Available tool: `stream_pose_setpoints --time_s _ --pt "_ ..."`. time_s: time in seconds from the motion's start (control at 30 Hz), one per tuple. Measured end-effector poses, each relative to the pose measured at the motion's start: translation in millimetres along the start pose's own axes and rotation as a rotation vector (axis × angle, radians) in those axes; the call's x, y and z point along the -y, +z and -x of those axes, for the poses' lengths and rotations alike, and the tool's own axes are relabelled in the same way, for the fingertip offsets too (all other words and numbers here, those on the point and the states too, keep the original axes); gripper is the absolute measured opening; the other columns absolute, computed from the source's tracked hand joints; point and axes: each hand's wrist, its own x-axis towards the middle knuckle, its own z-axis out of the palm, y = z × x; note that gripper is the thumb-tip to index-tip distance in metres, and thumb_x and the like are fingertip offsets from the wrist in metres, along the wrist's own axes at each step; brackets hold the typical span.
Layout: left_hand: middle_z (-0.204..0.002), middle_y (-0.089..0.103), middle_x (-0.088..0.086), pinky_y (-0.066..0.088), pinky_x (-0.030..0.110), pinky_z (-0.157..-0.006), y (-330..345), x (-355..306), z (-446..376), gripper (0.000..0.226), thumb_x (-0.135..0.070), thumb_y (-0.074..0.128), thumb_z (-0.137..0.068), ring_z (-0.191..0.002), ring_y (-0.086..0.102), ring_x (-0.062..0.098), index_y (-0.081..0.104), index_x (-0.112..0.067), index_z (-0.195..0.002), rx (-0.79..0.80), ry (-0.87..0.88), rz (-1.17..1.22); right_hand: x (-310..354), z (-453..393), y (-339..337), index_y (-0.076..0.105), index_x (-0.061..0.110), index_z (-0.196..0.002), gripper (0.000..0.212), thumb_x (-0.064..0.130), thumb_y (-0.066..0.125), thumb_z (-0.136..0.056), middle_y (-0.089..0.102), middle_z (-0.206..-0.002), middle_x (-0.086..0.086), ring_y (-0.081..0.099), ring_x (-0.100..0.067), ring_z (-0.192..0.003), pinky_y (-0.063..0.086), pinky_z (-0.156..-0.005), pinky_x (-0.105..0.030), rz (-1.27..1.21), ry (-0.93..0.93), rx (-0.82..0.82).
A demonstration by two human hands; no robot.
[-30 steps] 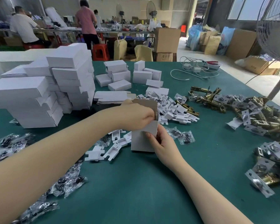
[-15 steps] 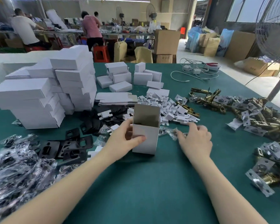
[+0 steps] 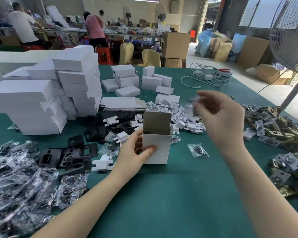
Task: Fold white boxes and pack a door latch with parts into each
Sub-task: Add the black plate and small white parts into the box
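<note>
Right hand (image 3: 218, 115) has lifted, pinching a blurred bag (image 3: 193, 107) at box's two o'clock; left hand (image 3: 136, 152) grips open box (image 3: 156, 145) upright for loading.

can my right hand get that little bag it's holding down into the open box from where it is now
Probably yes. The right hand pinches a small blurred bag just above and to the right of the open box. The left hand holds the box upright, its lid flap stands back, and nothing covers the opening.
</note>
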Motion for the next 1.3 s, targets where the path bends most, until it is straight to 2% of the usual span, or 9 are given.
stream_pose_setpoints --time_s 0.13,0.27,0.37,0.47,0.57,0.73,0.93,1.07,1.3 --pt "-0.110 0.070 -0.014 0.052 0.017 -0.082 0.5 2.7 -0.8 0.051 -0.027 0.074 -0.076 -0.101 0.067 0.006 0.057 -0.062 -0.108 0.002 0.005 0.016 25.9 5.4 24.0 0.069 0.016 -0.100 0.028 0.000 0.078 -0.079 0.074 -0.085 -0.001 0.071 -0.013 -0.077 0.057 -0.076 -0.025 -0.364 -0.033 0.183" --pt "-0.107 0.071 -0.010 0.053 0.023 -0.083 -0.6 4.3 -1.3 0.048 -0.030 0.074 -0.076 -0.100 0.067 0.010 0.057 -0.059 -0.110 0.003 0.018 0.014 20.6 11.4 48.0 0.076 0.012 -0.091 0.010 0.010 0.076 -0.082 0.075 -0.084 -0.002 0.069 -0.025 -0.080 0.054 -0.073 -0.039 0.196 -0.444 0.459" --pt "-0.108 0.069 -0.020 0.051 0.021 -0.086 0.4 -3.1 -0.8 0.044 -0.035 0.069 -0.081 -0.099 0.066 0.005 0.055 -0.060 -0.114 0.007 0.081 -0.001 8.0 17.3 56.4 0.079 0.010 -0.086 0.008 0.015 0.074 -0.083 0.071 -0.076 -0.007 0.063 -0.031 -0.075 0.052 -0.070 -0.038 0.360 -0.649 0.396" --pt "-0.116 0.061 -0.033 0.042 0.006 -0.088 1.0 -10.0 0.3 0.053 -0.021 0.061 -0.091 -0.106 0.061 -0.003 0.043 -0.050 -0.131 -0.072 0.180 -0.006 -5.6 33.0 56.1 0.075 0.011 -0.102 0.017 0.016 0.073 -0.086 0.060 -0.092 -0.005 0.056 -0.023 -0.086 0.044 -0.079 -0.028 0.219 -0.401 0.162" --pt "-0.115 0.065 -0.018 0.042 0.006 -0.090 -2.7 -8.5 -1.4 0.049 -0.014 0.062 -0.094 -0.108 0.062 -0.001 0.050 -0.046 -0.129 -0.086 0.196 -0.032 -15.4 47.0 54.8 0.065 0.024 -0.103 0.017 0.020 0.072 -0.088 0.060 -0.093 0.011 0.058 -0.007 -0.081 0.044 -0.074 -0.017 -0.065 -0.006 0.179" --pt "-0.117 0.066 -0.012 0.045 0.011 -0.089 -7.2 -11.4 -4.3 0.034 -0.022 0.061 -0.094 -0.105 0.064 0.002 0.057 -0.043 -0.120 -0.044 0.252 -0.131 -23.5 55.0 52.8 0.073 0.023 -0.100 0.015 0.023 0.060 -0.093 0.066 -0.100 0.004 0.059 0.002 -0.094 0.041 -0.079 -0.008 -0.202 -0.010 0.224" --pt "-0.111 0.067 -0.020 0.048 0.015 -0.088 -10.2 -24.1 -12.8 0.023 -0.030 0.060 -0.090 -0.110 0.063 0.005 0.072 -0.049 -0.097 -0.072 0.184 0.015 -16.3 50.5 55.6 0.055 0.044 -0.114 0.051 0.001 0.066 -0.089 0.065 -0.108 0.001 0.067 -0.022 -0.091 0.054 -0.083 -0.031 -0.533 0.190 0.310" --pt "-0.110 0.072 -0.004 0.051 0.017 -0.080 -15.5 -29.3 -12.3 0.055 -0.011 0.066 -0.091 -0.100 0.069 0.012 0.056 -0.060 -0.114 -0.025 0.145 0.177 -15.7 44.4 52.8 0.059 0.042 -0.114 0.055 -0.005 0.063 -0.087 0.068 -0.099 0.018 0.067 -0.007 -0.093 0.051 -0.082 -0.022 -0.418 0.015 0.354" --pt "-0.122 0.063 -0.028 0.041 0.010 -0.098 -42.4 -33.7 -14.0 0.030 -0.019 0.060 -0.090 -0.120 0.055 -0.006 0.066 -0.038 -0.113 0.210 0.368 -0.394 -33.1 56.2 38.3 0.076 0.012 -0.094 0.012 0.014 0.072 -0.084 0.068 -0.105 0.004 0.063 -0.008 -0.106 0.048 -0.095 -0.021 -0.162 -0.328 0.355"
